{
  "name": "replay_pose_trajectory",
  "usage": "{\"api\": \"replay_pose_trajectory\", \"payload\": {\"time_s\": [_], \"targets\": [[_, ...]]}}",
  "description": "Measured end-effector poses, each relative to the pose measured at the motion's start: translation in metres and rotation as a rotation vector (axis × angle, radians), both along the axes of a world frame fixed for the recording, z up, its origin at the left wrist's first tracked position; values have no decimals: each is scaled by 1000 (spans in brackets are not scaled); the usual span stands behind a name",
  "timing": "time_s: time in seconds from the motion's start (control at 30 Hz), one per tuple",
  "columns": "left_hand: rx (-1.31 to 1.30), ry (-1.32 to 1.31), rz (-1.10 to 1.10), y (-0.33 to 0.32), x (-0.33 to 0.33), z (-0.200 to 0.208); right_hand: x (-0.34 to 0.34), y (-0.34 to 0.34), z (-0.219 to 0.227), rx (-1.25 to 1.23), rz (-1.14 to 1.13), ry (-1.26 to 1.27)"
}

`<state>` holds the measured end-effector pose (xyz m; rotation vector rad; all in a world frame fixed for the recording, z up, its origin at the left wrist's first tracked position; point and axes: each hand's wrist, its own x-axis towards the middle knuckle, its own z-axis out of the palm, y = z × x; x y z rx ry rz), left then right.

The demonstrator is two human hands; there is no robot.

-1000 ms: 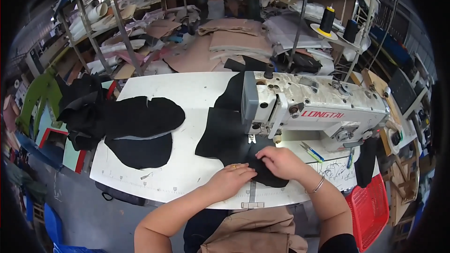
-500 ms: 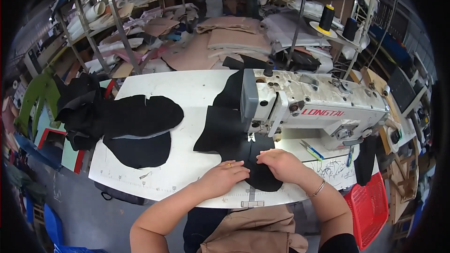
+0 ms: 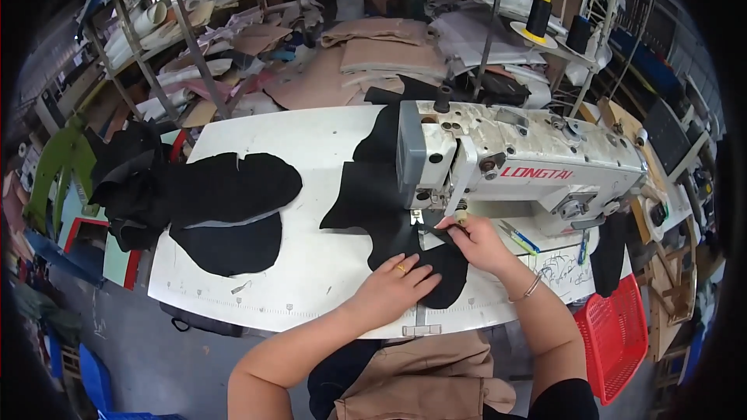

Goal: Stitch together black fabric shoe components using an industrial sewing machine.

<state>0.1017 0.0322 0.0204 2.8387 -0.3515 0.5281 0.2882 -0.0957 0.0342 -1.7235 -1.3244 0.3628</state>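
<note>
A black fabric piece [image 3: 364,201] runs from behind the sewing machine [image 3: 517,159] to the table's front, passing beside the presser foot [image 3: 416,217]. Flat on its near part rests my left hand [image 3: 397,283], fingers spread. My right hand [image 3: 476,244] pinches a raised edge of the fabric just right of the presser foot; white tabletop shows beneath the lifted part. My right fingertips are partly hidden by the cloth. To the left lie more cut black fabric pieces [image 3: 233,187], overlapping in a pile.
Thread snips [image 3: 520,239] with blue-green handles lie right of my right hand. A red plastic basket [image 3: 613,338] stands beside the table's right end. Thread cones [image 3: 538,17] sit on a stand behind the machine. Racks beyond hold stacked sheets [image 3: 393,54].
My right hand has moved away from me toward the presser foot and lifted the fabric's edge. My left hand has shifted slightly right, its fingers now more spread. The view has shifted a little.
</note>
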Motion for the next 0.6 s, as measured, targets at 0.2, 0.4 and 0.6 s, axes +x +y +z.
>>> {"api": "replay_pose_trajectory", "payload": {"time_s": [0.2,0.4,0.6], "targets": [[-99,154,16,15,-5,-11,-3,-10,-7,-57,221,-504],[-83,146,25,8,-4,-8,-15,-9,2,-114,251,-719],[-83,128,21,12,-3,-8,-11,-4,6,-65,238,-824]]}}
